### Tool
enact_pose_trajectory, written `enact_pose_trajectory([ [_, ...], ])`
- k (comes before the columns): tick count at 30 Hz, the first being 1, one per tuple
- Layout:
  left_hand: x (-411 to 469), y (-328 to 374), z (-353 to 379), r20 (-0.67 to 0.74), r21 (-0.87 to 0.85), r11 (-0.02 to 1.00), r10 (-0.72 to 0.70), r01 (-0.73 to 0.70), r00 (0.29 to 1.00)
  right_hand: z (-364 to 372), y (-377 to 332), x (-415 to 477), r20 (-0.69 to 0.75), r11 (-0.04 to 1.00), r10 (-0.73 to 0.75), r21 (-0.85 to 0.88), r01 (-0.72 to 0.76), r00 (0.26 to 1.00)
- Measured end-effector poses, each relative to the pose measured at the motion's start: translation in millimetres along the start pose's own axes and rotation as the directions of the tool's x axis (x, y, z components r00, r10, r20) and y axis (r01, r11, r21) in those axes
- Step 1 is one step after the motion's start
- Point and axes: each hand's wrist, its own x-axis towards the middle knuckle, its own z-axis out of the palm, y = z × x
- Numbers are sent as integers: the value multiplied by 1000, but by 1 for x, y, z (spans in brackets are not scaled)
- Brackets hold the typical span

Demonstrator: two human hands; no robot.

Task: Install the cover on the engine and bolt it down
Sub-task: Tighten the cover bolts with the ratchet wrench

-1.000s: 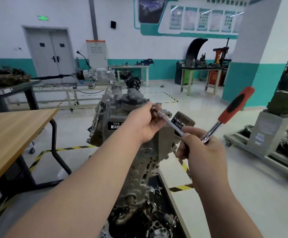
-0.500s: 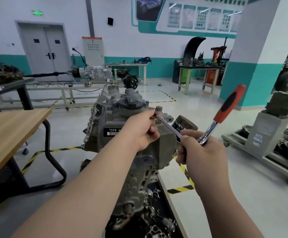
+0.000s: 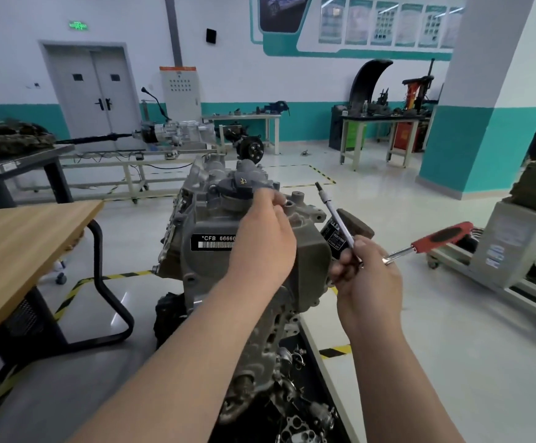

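The grey engine cover (image 3: 209,225) with a "CFB" label sits on the engine (image 3: 260,362) at the centre. My left hand (image 3: 263,241) rests on the cover's top, its blurred fingertips bunched at a bolt boss (image 3: 290,204); what they pinch is hidden. My right hand (image 3: 369,276) grips a ratchet at its head. The red handle (image 3: 442,236) points right. Its silver extension bar (image 3: 334,212) points up and left, with the tip in the air, clear of the cover.
A black oil filter (image 3: 340,239) sticks out of the engine's right side, just behind the extension bar. A wooden table (image 3: 20,244) stands at the left. Another engine on a wheeled stand (image 3: 509,238) is at the right. Loose metal parts (image 3: 302,423) lie below the engine.
The extension bar's tip has lifted off the cover and out of my left hand, which stays at the boss. The red handle has swung down to the right.
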Motion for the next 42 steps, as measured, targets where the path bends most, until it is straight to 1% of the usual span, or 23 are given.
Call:
enact_pose_trajectory([
  [2,17,9,-13,17,226,960,165,-164,986,5,-6,2,17,1000,-24,-5,24,1000],
  [4,35,22,-18,73,473,847,236,-242,969,8,-10,3,19,1000,-20,-19,20,1000],
  [6,49,32,-16,198,689,655,243,-312,949,6,-13,4,13,999,-12,-46,13,1000],
  [8,60,40,-15,299,814,474,151,-335,942,2,-14,4,-7,998,-3,-60,2,1000],
  [10,68,48,-13,369,859,363,53,-362,928,-3,-15,5,-25,998,7,-60,-8,1000],
  [12,72,55,-11,424,863,325,-47,-387,905,-8,-16,5,-35,998,12,-55,-14,999],
  [16,73,66,-10,512,856,182,-174,-484,841,-13,-23,2,-31,997,-8,-77,6,999],
  [17,74,67,-10,516,854,180,-165,-489,840,-14,-25,1,-25,995,-20,-97,17,999],
  [18,75,64,-11,506,849,248,-127,-466,853,-15,-28,0,-12,991,-37,-131,35,999],
  [19,73,62,-13,479,820,400,-88,-410,873,-16,-30,-2,9,982,-60,-176,61,998],
  [20,70,60,-15,442,715,631,-73,-302,894,-17,-33,-5,34,969,-90,-227,96,995],
  [21,67,55,-15,400,488,867,-115,-105,909,-19,-36,-9,63,951,-125,-277,138,990],
  [22,62,51,-15,379,129,973,-227,192,897,-21,-39,-13,98,927,-162,-327,186,982],
  [23,53,46,-12,409,-236,852,-350,468,843,-22,-41,-16,140,898,-195,-372,235,971],
  [24,42,42,-8,465,-485,613,-423,624,778,-22,-41,-20,179,868,-222,-411,278,959],
  [25,30,38,-2,510,-631,385,-449,674,734,-22,-41,-24,210,845,-237,-437,308,949],
  [26,22,35,3,546,-704,199,-461,681,699,-20,-42,-28,230,833,-245,-447,326,942],
  [27,20,35,7,567,-743,68,-465,666,680,-18,-42,-32,239,829,-249,-449,334,939],
  [29,19,31,14,582,-788,-121,-466,604,666,-15,-47,-35,266,810,-255,-467,356,930],
  [31,15,25,17,580,-800,-197,-496,567,646,-18,-44,-37,285,785,-246,-503,363,927],
  [33,16,22,23,604,-784,-191,-456,591,654,-18,-39,-35,263,789,-257,-498,359,930],
  [39,20,16,24,591,-790,-131,-421,598,688,-14,-30,-37,187,794,-241,-526,304,952],
  [42,18,10,23,532,-812,-30,-446,582,720,-10,-29,-43,192,789,-247,-529,312,950],
])
